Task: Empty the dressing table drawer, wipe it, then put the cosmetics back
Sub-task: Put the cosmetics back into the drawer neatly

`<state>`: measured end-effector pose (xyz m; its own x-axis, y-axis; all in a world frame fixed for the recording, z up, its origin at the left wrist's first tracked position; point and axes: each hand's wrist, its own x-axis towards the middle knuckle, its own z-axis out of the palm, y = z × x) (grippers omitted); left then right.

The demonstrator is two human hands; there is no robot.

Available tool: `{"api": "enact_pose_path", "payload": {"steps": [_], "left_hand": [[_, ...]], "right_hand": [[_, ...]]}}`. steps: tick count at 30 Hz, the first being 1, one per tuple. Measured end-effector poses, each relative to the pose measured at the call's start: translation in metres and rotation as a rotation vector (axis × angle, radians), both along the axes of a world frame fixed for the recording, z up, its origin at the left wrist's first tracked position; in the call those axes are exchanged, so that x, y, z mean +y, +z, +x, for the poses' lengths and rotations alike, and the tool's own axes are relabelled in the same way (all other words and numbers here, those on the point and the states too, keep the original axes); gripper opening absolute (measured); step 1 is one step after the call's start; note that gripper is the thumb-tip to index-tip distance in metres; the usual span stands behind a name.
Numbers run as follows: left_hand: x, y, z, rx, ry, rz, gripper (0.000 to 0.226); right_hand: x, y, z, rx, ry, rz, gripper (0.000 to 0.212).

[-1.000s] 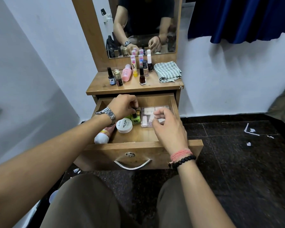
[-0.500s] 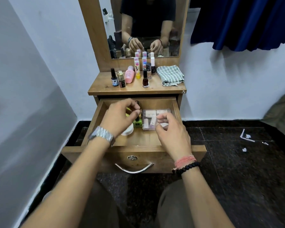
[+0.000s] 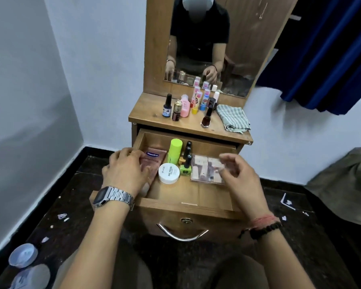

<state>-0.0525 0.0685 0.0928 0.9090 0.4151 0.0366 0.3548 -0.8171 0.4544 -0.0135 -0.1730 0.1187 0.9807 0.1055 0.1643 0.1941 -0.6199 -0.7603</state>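
Nearest the camera, dark floor (image 3: 313,247) with paper scraps and two round lids (image 3: 23,255) at far left. Just beyond, open drawer (image 3: 188,207) pulled toward the knees, curved metal handle (image 3: 182,234) on its front panel. Bare wood across the near half of the drawer floor, free of items; contents crowded toward the far half.

Left hand (image 3: 125,170), steel watch at the wrist, over the drawer's left edge, fingers curled down onto a pink Vaseline tube (image 3: 154,159) lying along the left wall, touching it. Hard to tell whether gripping or only resting on it.

Right hand (image 3: 238,176), beaded bands at the wrist, over the drawer's right side, fingers bent and spread, tips at the right edge of a clear palette case (image 3: 206,170). Blurred; cannot tell whether pinching or just reaching.

Between the hands: white nail-polish-remover jar (image 3: 168,173), green nail polish bottle (image 3: 185,168) just beside it, lime-capped tube (image 3: 175,151) and dark bottles (image 3: 188,149) farther back.

Beyond, table top (image 3: 146,115) holding a cluster of small bottles (image 3: 188,105) at left and centre, a red nail polish (image 3: 206,117) standing apart, a folded checked cloth (image 3: 233,118) at right. Farthest, mirror (image 3: 238,49); blue curtain (image 3: 329,59) at far right.
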Motion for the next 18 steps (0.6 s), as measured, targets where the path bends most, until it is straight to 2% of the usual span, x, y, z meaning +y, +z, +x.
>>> {"api": "enact_pose_path", "payload": {"steps": [5, 8, 11, 14, 16, 18], "left_hand": [[0.004, -0.001, 0.001, 0.049, -0.04, -0.04, 0.045], [0.004, -0.001, -0.001, 0.043, -0.044, -0.046, 0.043], [0.004, -0.001, -0.002, 0.043, -0.037, -0.054, 0.044], [0.005, -0.001, -0.002, 0.039, -0.033, -0.067, 0.046], [0.005, -0.001, -0.002, 0.027, -0.031, -0.088, 0.046], [0.007, -0.002, -0.002, 0.019, -0.024, -0.108, 0.046]], "right_hand": [[0.037, 0.056, 0.044, -0.196, 0.035, 0.008, 0.026], [0.072, 0.097, 0.082, -0.295, 0.1, -0.079, 0.023], [0.114, 0.124, 0.125, -0.212, 0.169, -0.316, 0.022], [0.149, 0.129, 0.164, -0.149, 0.19, -0.714, 0.018], [0.163, 0.126, 0.178, -0.128, 0.201, -0.976, 0.023], [0.172, 0.123, 0.188, -0.095, 0.21, -1.105, 0.032]]}}
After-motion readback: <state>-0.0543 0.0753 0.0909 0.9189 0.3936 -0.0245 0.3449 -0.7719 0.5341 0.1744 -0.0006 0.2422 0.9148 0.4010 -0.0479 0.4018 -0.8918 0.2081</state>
